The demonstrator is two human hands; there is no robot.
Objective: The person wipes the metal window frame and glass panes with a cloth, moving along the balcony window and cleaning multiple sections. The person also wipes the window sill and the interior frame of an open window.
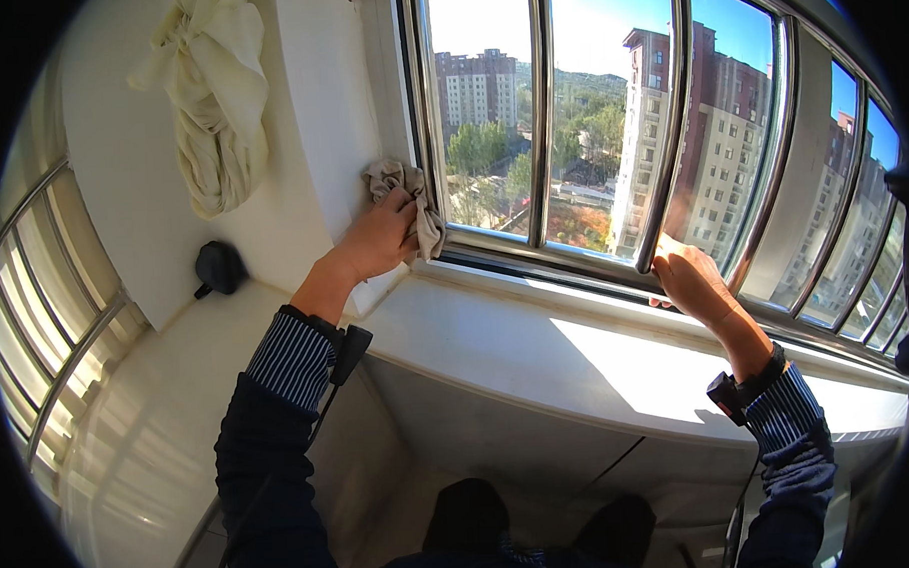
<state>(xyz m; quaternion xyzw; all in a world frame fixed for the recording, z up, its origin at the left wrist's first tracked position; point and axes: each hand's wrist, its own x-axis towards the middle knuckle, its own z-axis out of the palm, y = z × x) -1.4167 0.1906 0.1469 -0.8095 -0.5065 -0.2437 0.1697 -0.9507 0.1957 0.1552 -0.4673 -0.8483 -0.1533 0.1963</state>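
My left hand is closed on a crumpled grey-brown cloth, pressed into the corner where the white wall meets the window frame. Part of the cloth hangs below the fingers, beside the frame's lower left corner. Farther right, my right hand grips the lower end of a shiny metal window bar; some of its fingers are hidden behind the bar. Behind the bars is the window glass, with tall buildings and trees outside.
Below the window runs a white sill, partly sunlit. A cream curtain hangs knotted at the upper left. A small black object sits against the wall on the left ledge. More metal bars curve along the far left.
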